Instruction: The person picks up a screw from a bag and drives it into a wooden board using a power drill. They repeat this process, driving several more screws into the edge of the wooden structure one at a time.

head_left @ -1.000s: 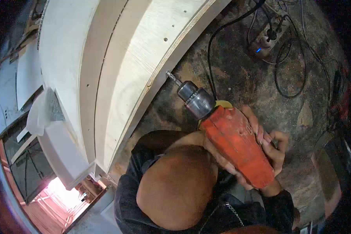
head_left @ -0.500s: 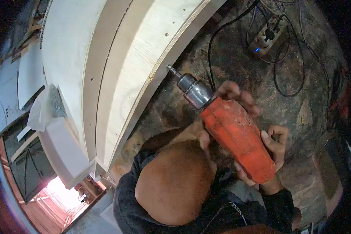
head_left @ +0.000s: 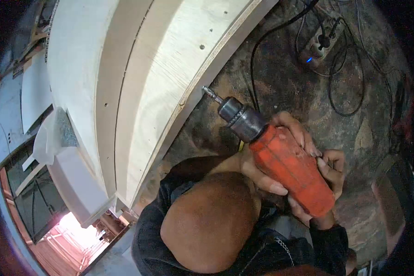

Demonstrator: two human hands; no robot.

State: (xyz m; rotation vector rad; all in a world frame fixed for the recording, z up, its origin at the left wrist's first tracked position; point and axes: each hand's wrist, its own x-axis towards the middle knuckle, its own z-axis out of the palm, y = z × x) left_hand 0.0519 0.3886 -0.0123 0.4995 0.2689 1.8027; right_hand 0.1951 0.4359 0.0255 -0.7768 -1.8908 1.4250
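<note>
A red power drill (head_left: 292, 163) with a dark metal chuck (head_left: 244, 120) lies across the view, its bit pointing up and left. The tip of the drill bit (head_left: 211, 94) is right at the side of a curved plywood edge (head_left: 188, 94). My left hand (head_left: 267, 172) wraps the drill's body behind the chuck, thumb along the near side and fingers over the far side. At the back end, my right hand (head_left: 333, 170) grips the drill from behind, its palm and some fingers hidden by the red housing.
Curved wooden panels (head_left: 170, 64) with small holes fill the upper left. A power strip (head_left: 324, 43) with a blue light and looped black cables (head_left: 342, 112) lies on the stained floor (head_left: 244, 69). My bent bare knee (head_left: 207, 225) is close below the left forearm.
My left hand, loose and blurred around the drill before, has closed on its body. The drill has shifted slightly right and down in view, as have the panel edge and power strip.
</note>
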